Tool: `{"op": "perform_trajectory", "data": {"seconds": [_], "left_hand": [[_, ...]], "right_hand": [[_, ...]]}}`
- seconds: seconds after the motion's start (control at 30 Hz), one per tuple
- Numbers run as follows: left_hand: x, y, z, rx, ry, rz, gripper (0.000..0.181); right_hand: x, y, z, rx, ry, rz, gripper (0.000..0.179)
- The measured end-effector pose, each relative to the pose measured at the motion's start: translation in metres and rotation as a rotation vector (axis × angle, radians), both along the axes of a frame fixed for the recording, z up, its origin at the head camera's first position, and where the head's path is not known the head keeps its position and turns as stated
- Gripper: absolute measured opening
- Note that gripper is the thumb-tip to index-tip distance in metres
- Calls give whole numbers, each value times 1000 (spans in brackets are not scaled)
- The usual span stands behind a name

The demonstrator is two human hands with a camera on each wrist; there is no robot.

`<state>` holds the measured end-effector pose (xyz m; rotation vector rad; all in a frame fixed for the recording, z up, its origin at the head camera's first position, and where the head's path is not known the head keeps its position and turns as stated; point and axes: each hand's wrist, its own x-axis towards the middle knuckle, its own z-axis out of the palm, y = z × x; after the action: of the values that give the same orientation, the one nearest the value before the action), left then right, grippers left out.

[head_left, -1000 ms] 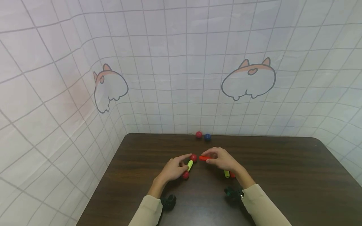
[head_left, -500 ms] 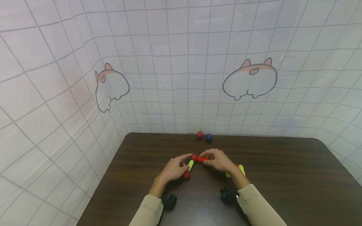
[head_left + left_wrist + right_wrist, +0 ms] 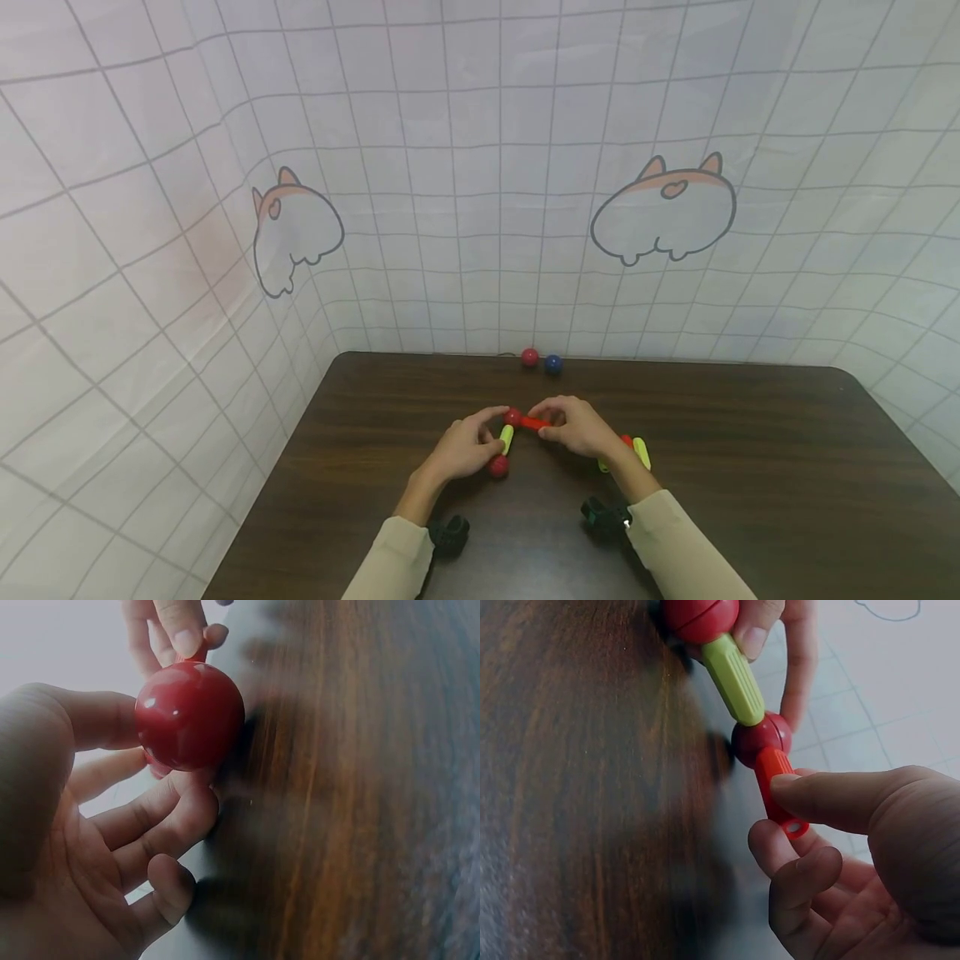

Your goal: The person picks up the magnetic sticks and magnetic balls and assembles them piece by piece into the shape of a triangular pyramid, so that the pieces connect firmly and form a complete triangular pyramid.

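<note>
A yellow-green building rod [image 3: 735, 679] joins two red balls, a nearer one [image 3: 498, 467] and a farther one [image 3: 759, 741]. My left hand [image 3: 467, 446] holds this piece, with the thumb at the nearer ball and the index finger reaching the farther ball. In the left wrist view, the nearer ball [image 3: 189, 716] hides most of the rod. My right hand [image 3: 581, 425] pinches a red building rod [image 3: 774, 787] between thumb and fingers. The red rod's far end touches the farther ball; its free end shows a pale round tip.
A loose red ball [image 3: 530, 357] and a blue ball [image 3: 553, 364] sit at the table's back edge. Loose yellow-green [image 3: 641, 452] and red rods lie by my right forearm, partly hidden. Behind the dark wooden table [image 3: 750, 467] hangs a white gridded cloth [image 3: 480, 208].
My right hand has moved slightly left with the red rod, closing the gap to the farther red ball. The left hand has hardly moved. More of the loose rods shows beyond my right forearm.
</note>
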<state>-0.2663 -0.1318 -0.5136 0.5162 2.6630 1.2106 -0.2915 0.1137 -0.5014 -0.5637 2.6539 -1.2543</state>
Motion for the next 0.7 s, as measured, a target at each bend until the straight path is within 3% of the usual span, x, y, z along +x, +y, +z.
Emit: {"op": "perform_trajectory", "data": {"seconds": [0.3, 0.7], "left_hand": [[0, 5, -1, 3, 9, 6, 58], [3, 8, 1, 23, 20, 17, 60]], "right_hand": [[2, -4, -3, 8, -52, -24, 28], [0, -8, -5, 12, -19, -20, 29]]}}
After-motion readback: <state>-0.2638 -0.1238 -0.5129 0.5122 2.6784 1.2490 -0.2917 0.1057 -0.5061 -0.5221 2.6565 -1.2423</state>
